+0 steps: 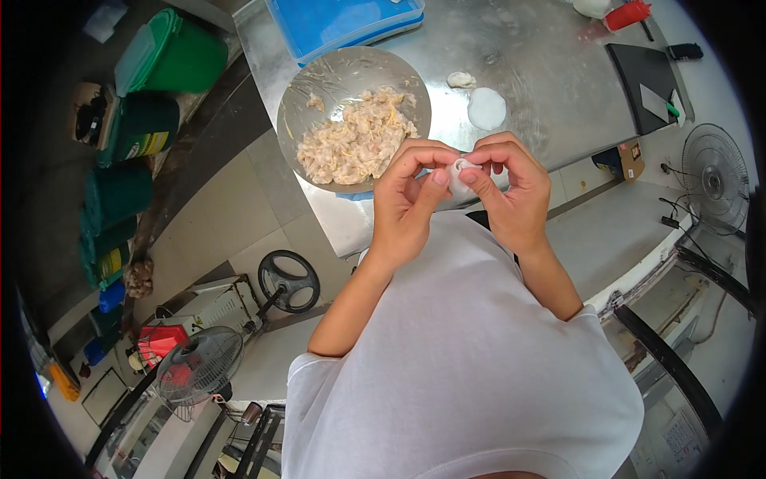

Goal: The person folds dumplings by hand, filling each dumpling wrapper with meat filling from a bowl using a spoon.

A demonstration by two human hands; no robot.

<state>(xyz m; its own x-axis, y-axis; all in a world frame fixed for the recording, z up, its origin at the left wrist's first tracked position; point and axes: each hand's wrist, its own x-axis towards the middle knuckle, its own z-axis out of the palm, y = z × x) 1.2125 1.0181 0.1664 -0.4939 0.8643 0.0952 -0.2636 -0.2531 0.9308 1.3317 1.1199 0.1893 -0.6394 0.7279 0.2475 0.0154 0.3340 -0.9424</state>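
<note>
Between my fingertips, close to my chest, is a small white dough wrapper [459, 177] with a gathered top. My left hand [411, 195] pinches it from the left and my right hand [515, 188] pinches it from the right. A round metal bowl [299, 96] with a pale, chunky filling [359, 136] stands just beyond my left hand. Past my fingers, a white round wrapper or stack of wrappers [487, 108] lies on the steel table [542, 80], with a small whitish lump [461, 80] beside it.
A blue lidded container [343, 24] stands behind the bowl. At the far right of the table are a black board [638, 88] and a red bottle [627, 14]. Green bins [183, 56] line the left side. Fans [199, 363] stand at lower left and right.
</note>
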